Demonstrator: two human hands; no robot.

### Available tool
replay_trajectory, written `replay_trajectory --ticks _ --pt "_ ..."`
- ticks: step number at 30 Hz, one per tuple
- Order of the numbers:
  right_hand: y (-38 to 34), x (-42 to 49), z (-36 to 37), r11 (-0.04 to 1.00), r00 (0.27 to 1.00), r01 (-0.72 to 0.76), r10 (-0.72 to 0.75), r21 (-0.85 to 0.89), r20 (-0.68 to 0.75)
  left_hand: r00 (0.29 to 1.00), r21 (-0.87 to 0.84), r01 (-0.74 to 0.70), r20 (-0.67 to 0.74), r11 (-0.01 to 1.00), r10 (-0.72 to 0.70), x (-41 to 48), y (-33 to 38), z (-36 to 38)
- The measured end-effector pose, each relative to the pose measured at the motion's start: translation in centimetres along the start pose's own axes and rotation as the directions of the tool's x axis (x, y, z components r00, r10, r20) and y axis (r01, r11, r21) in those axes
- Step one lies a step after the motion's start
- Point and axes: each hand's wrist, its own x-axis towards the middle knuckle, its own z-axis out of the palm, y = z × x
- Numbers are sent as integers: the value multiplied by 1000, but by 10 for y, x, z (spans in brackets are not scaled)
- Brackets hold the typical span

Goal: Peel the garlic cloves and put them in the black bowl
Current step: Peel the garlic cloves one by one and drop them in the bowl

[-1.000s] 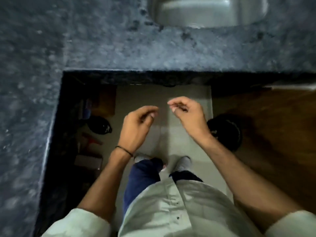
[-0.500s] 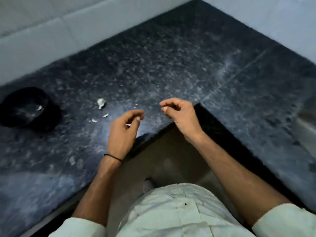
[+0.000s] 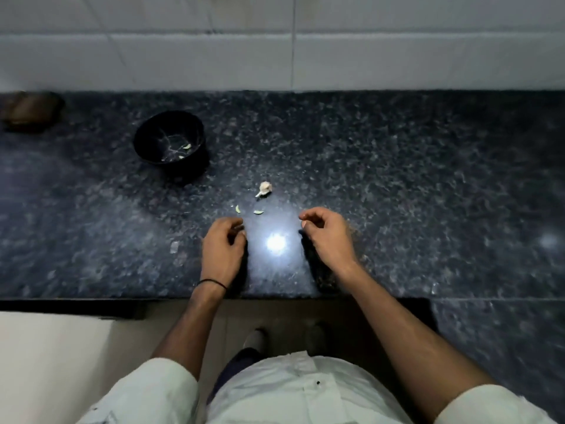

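Low over the near part of the desk [image 3: 397, 179], left hand [image 3: 224, 249] palm down, fingers curled in toward the thumb; cannot tell whether anything small sits inside the curl, nor whether touching the stone. Thin black band [image 3: 212, 283] round that wrist. Alongside, across a bright spot of glare [image 3: 276, 244] on the dark speckled surface, right hand [image 3: 328, 234] with fingers likewise curled, thumb and forefinger tips close together as in a pinch; nothing plainly seen between them, so cannot tell whether gripping or merely curled. Just beyond the left hand's knuckles, two small pale scraps of peel [image 3: 237, 209], loose on the desk and apart from both hands. A little further out, between the two hands but nearer the left, garlic piece [image 3: 265, 188]: whitish, papery, a short tail toward the near left, flat on the desk, touched by neither hand. Further out again and off to the left, black bowl [image 3: 153, 133], upright, well apart from both hands and from the garlic piece, a few pale slivers [image 3: 186, 146] in its bottom; too small to tell clove from peel. Behind the desk, white tiled wall [image 3: 275, 56]. At the far left edge, blurred brown object [image 3: 30, 111].
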Motion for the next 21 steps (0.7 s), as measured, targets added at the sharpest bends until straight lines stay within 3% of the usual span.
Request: replay_trajectory --ticks 5,10,14,21 --pt "7 26 7 995 996 46 -39 -90 79 992 28 32 -120 999 -29 2 3 19" --pt "10 45 17 985 994 104 -98 -139 45 976 -29 51 -212 998 -56 19 9 22" --pt "15 43 18 995 995 96 -96 -10 -14 981 23 61 -184 998 -55 40 4 27" --pt "21 43 18 990 990 142 -142 19 -27 969 82 104 -231 991 -83 59 -5 36"
